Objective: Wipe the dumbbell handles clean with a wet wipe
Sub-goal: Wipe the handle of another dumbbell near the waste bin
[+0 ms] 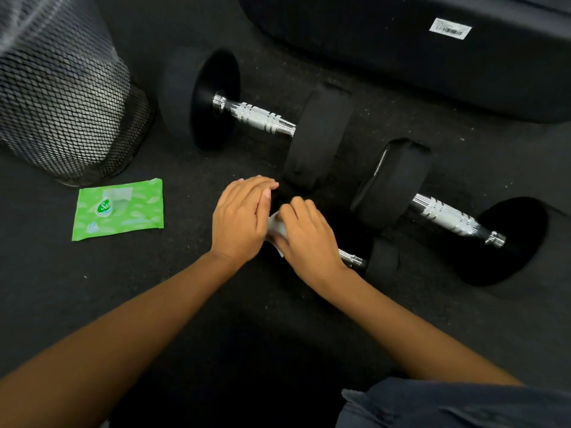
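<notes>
Mesh bin (61,112) and black pad (386,41) on speckled floor (123,288).

The far dumbbell handle (258,116) at twelve o'clock and the right dumbbell handle (448,216) at three o'clock are bright chromed metal, glossy, with knurled and ridged grip bands. The dumbbell heads (318,140) look matt black and rubber-like. The floor (185,304) is dark, grainy, speckled matting. At ten o'clock the bin (61,97) is black wire mesh over a cloudy plastic liner. The packet (119,208) at nine o'clock is shiny green plastic film. The wet wipe (276,227) at centre is white and cloth-like. At one o'clock the pad (401,41) is smooth black vinyl bearing a white paper label (450,28).
</notes>
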### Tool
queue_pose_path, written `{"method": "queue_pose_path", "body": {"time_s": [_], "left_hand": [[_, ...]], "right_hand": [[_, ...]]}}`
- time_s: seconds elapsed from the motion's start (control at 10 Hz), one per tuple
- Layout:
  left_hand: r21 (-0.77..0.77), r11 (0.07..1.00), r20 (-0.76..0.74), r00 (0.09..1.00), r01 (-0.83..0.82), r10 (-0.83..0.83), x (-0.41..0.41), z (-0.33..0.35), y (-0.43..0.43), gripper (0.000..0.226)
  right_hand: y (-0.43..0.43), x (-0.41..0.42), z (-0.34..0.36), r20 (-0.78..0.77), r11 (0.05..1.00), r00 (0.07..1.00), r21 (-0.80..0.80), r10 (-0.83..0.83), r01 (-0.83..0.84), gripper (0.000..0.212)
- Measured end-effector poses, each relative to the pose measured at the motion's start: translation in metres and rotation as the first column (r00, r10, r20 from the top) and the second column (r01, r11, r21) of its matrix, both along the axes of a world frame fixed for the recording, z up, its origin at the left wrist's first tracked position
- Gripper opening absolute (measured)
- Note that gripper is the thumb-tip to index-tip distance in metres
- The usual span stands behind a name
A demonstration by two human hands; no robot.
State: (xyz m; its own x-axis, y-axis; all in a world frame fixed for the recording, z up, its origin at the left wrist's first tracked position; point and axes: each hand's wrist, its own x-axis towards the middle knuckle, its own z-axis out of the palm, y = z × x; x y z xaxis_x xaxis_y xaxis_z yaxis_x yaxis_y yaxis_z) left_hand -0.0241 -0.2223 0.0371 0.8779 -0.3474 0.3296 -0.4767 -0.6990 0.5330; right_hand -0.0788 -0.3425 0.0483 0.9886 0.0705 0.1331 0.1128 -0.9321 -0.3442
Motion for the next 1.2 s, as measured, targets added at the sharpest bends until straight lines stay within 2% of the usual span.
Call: {"method": "queue_pose_path", "body": {"time_s": [0.2, 0.3, 0.5, 0.6, 0.7, 0.8, 0.9, 1.0, 1.1, 1.2], "left_hand": [[-0.008, 1.0, 0.015, 1.0, -0.009, 0.009, 0.001, -0.002, 0.0, 0.036], [-0.007, 1.0, 0.018, 1.0, -0.012, 0.012, 0.0, -0.002, -0.001, 0.036], [-0.001, 1.0, 0.021, 1.0, 0.003, -0.003, 0.0, -0.001, 0.0, 0.037], [-0.011, 1.0, 0.031, 0.999, -0.011, 0.011, 0.0, -0.001, 0.0, 0.037], [-0.017, 1.0, 0.034, 0.999, -0.014, 0.015, 0.0, -0.002, -0.001, 0.036], [-0.02, 1.0, 0.025, 1.0, -0.01, 0.011, 0.0, -0.001, 0.0, 0.036], [-0.016, 1.0, 0.019, 1.0, -0.003, 0.003, -0.001, -0.001, 0.0, 0.036], [-0.028, 1.0, 0.018, 1.0, -0.011, 0.012, -0.001, 0.0, -0.001, 0.037], [-0.023, 1.0, 0.031, 0.999, -0.01, 0.011, 0.0, -0.001, -0.001, 0.037], [-0.012, 1.0, 0.033, 0.999, -0.006, 0.007, 0.0, -0.001, 0.0, 0.036]], "right_hand": [[-0.008, -0.01, 0.003, 0.008, 0.994, 1.0, -0.103, 0.023, -0.022, 0.034], [0.001, 0.002, 0.003, 0.02, 0.997, 0.999, -0.063, 0.042, -0.041, 0.031], [-0.008, -0.002, 0.004, -0.149, 1.0, 0.989, 0.018, -0.005, 0.008, 0.035], [-0.02, -0.003, 0.005, -0.267, 0.984, 0.961, 0.138, -0.075, 0.115, 0.035], [-0.017, 0.004, 0.004, -0.277, 0.987, 0.959, 0.127, -0.058, 0.096, 0.031], [-0.003, -0.001, 0.002, -0.142, 0.998, 0.988, 0.018, 0.066, -0.064, 0.031], [-0.007, -0.012, 0.0, -0.066, 0.991, 0.991, -0.064, 0.116, -0.121, 0.047], [-0.018, -0.019, 0.001, -0.045, 0.998, 0.998, -0.039, 0.052, -0.054, 0.045], [-0.015, -0.012, 0.004, -0.122, 1.0, 0.993, 0.002, 0.01, -0.01, 0.034], [-0.011, 0.003, 0.005, -0.235, 0.987, 0.972, 0.152, -0.007, 0.044, 0.03]]}}
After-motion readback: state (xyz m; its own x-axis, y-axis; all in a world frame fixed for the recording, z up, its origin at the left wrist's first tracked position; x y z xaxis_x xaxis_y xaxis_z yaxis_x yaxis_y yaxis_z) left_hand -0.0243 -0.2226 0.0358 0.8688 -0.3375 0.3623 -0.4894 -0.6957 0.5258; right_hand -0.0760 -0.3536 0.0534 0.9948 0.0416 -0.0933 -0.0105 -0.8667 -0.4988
